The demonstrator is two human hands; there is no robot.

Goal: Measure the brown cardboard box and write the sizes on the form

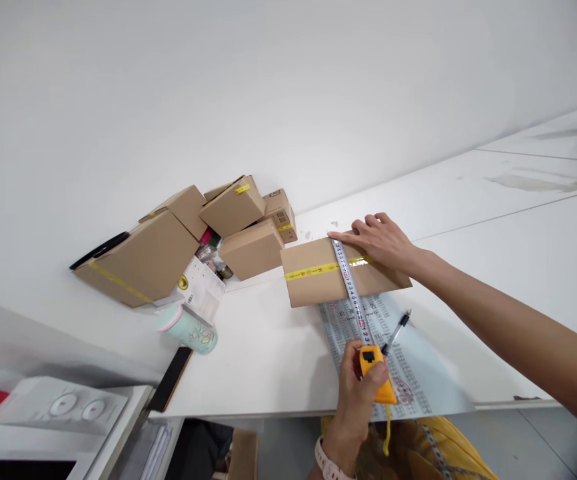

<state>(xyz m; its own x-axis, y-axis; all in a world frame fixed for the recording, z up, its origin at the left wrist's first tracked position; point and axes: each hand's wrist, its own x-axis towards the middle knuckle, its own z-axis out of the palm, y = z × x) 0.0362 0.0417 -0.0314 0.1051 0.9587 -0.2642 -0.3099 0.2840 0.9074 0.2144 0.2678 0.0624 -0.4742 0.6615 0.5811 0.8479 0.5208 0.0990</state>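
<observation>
A flat cardboard box (313,283) with yellow printed tape lies on the white table. My left hand (356,387) is closed around an orange tape measure (376,377) near the table's front edge. From it the metal blade (352,290) runs out across the top of the box. My right hand (381,243) lies at the far side of the box, its index finger pressing the blade's end at the far edge; its thumb is hidden. A pen (397,331) sticks out beside the tape measure; whether my left hand holds it I cannot tell. Under both lies a printed sheet (423,373).
Several cardboard boxes (148,257) are stacked against the wall at the left. Before them stand a white carton (203,290) and a mint tumbler (196,333), tilted in view. A dark flat object (171,380) lies at the table's left edge. White drawers (133,420) stand lower left.
</observation>
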